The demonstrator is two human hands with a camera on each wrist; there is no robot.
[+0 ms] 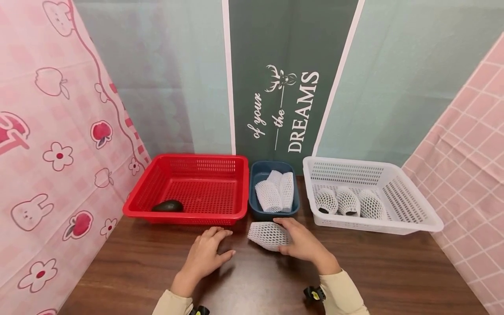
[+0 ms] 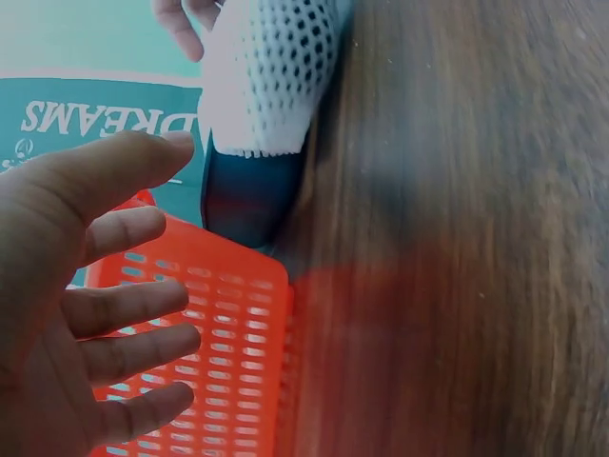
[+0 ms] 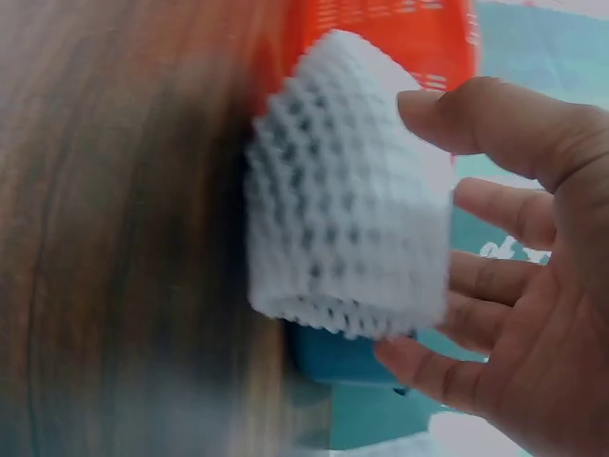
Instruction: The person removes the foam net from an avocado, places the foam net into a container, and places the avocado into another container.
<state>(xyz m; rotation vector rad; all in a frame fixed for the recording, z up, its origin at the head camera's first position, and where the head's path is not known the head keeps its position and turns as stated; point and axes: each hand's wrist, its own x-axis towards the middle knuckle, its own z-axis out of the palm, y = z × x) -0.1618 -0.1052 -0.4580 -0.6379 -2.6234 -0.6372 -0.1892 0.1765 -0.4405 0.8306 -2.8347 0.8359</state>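
My right hand (image 1: 302, 242) holds a white foam net sleeve (image 1: 268, 236) by its right end, low over the table in front of the blue bin. The sleeve bulges, and dark shows through its mesh. In the right wrist view, the thumb lies on one side of the sleeve (image 3: 347, 209) and the fingers on the other. To the left, my left hand (image 1: 206, 253) hovers apart from the sleeve, fingers spread and holding nothing. The left wrist view shows this hand (image 2: 105, 286) before the red basket, palm in sight.
A red basket (image 1: 185, 215) at left holds one dark avocado (image 1: 168, 206). Several flat foam sleeves (image 1: 271, 197) lie in the blue bin (image 1: 257, 168). At right, a white basket (image 1: 374, 225) contains three sleeved fruits (image 1: 348, 201). Curtains (image 1: 177, 87) stand behind.
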